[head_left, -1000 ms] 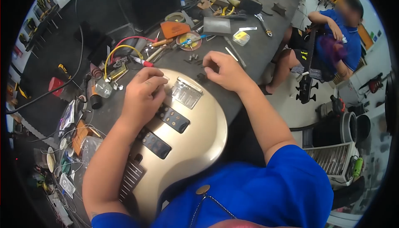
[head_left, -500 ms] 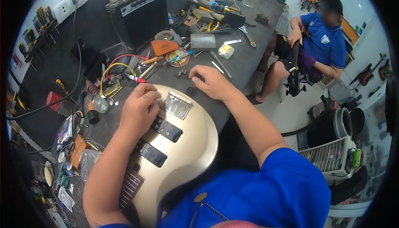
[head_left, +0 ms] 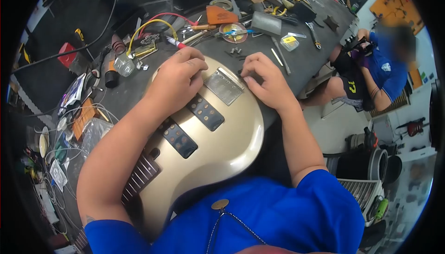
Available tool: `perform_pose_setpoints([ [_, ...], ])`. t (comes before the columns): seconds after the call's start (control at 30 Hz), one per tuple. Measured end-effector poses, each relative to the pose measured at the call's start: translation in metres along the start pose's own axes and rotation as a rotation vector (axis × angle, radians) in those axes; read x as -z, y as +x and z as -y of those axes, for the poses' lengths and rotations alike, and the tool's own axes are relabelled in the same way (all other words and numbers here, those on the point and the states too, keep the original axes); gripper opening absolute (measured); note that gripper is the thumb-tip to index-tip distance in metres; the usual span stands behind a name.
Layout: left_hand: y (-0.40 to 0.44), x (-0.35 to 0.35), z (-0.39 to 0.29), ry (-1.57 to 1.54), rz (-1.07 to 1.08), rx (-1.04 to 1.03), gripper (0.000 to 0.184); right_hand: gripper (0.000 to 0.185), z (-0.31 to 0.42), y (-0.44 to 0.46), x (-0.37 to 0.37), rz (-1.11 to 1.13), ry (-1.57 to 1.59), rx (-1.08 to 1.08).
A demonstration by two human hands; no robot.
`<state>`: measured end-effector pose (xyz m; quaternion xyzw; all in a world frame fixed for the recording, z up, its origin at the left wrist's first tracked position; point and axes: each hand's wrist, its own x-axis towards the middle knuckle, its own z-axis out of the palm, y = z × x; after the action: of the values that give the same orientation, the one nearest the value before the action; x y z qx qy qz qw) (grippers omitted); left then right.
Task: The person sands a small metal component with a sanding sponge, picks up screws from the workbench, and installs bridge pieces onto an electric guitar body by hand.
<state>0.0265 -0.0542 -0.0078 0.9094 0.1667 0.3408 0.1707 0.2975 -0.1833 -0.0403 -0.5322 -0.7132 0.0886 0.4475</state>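
Note:
A gold bass-style guitar body (head_left: 241, 124) lies on the bench in front of me. It carries a metal bridge plate (head_left: 224, 86) and two black pickups (head_left: 206, 113); the fretted neck (head_left: 141, 173) runs off to the lower left. My left hand (head_left: 181, 75) rests over the body beside the bridge plate, fingers curled and tips hidden. At the plate's far right end, my right hand (head_left: 266, 80) has thumb and fingers drawn together at the body's edge; anything between them is too small to make out. Several small dark metal pieces (head_left: 235, 51) lie on the bench beyond.
Tools, cables and an orange block (head_left: 221, 15) crowd the back of the dark bench (head_left: 204, 41). A clear plastic box (head_left: 290, 43) and an adjustable wrench (head_left: 314, 36) lie at right. Loose wires and bags clutter the left. Another person (head_left: 389, 68) sits at right.
My view has turned, shifting the scene. My right hand has come from the bench by the small pieces in to the bridge end of the body. My left hand stays near the bridge plate.

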Motion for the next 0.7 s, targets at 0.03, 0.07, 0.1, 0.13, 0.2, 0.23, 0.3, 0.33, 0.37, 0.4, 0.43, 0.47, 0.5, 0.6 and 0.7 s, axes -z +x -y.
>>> perform_pose_setpoints([
  [0.03, 0.0005, 0.0004, -0.0004, -0.002, 0.0, -0.004, 0.018, 0.017, 0.0012, 0.0, 0.0015, 0.015, -0.02, 0.023],
  [0.07, 0.0017, 0.0005, 0.0007, -0.004, 0.0, -0.012, 0.018, 0.016, 0.0019, 0.0008, 0.0041, 0.026, -0.043, 0.046],
  [0.1, 0.0018, 0.0001, 0.0025, 0.005, -0.006, -0.021, 0.018, 0.015, 0.0029, 0.0014, 0.0051, 0.038, -0.066, 0.069],
  [0.13, 0.0015, -0.0012, 0.004, 0.011, -0.013, -0.03, 0.018, 0.015, 0.004, 0.0009, 0.0046, 0.042, -0.039, 0.063],
  [0.2, 0.0009, -0.0033, 0.0051, 0.011, -0.02, -0.034, 0.018, 0.016, 0.0056, -0.0009, 0.0041, 0.047, 0.015, 0.049],
  [0.23, 0.0008, -0.0034, 0.0052, 0.006, -0.018, -0.03, 0.018, 0.017, 0.0059, -0.0026, 0.0041, 0.044, 0.018, 0.038],
  [0.3, 0.0012, -0.0021, 0.0057, 0.009, -0.014, -0.022, 0.018, 0.018, 0.0049, -0.0041, 0.0034, 0.031, 0.025, 0.02],
  [0.33, 0.001, -0.0019, 0.0051, 0.014, -0.015, -0.014, 0.018, 0.017, 0.0044, -0.0032, 0.003, 0.031, 0.031, 0.033],
  [0.37, 0.0012, -0.002, 0.0044, 0.017, -0.014, -0.008, 0.018, 0.017, 0.0045, -0.0031, 0.0033, 0.03, 0.035, 0.044],
  [0.4, 0.0019, -0.0018, 0.0039, 0.018, -0.016, -0.004, 0.018, 0.017, 0.0045, -0.0032, 0.0041, 0.028, 0.037, 0.054],
  [0.43, 0.002, -0.0018, 0.0032, 0.017, -0.016, -0.001, 0.018, 0.017, 0.0046, -0.0042, 0.0048, 0.031, 0.047, 0.051],
  [0.47, 0.0013, -0.002, 0.0026, 0.016, -0.015, 0.003, 0.018, 0.017, 0.0046, -0.0051, 0.0052, 0.034, 0.056, 0.047],
  [0.5, 0.0016, -0.0019, 0.0031, 0.02, -0.017, -0.003, 0.018, 0.016, 0.0037, -0.0033, 0.0058, 0.037, 0.064, 0.049],
  [0.6, 0.0015, -0.0023, 0.0033, 0.027, -0.025, -0.016, 0.018, 0.016, 0.0015, -0.0025, 0.0073, 0.048, 0.098, 0.052],
  [0.7, 0.0019, -0.0019, 0.0029, 0.025, -0.028, -0.022, 0.018, 0.016, 0.0015, -0.001, 0.0062, 0.071, 0.131, 0.044],
])
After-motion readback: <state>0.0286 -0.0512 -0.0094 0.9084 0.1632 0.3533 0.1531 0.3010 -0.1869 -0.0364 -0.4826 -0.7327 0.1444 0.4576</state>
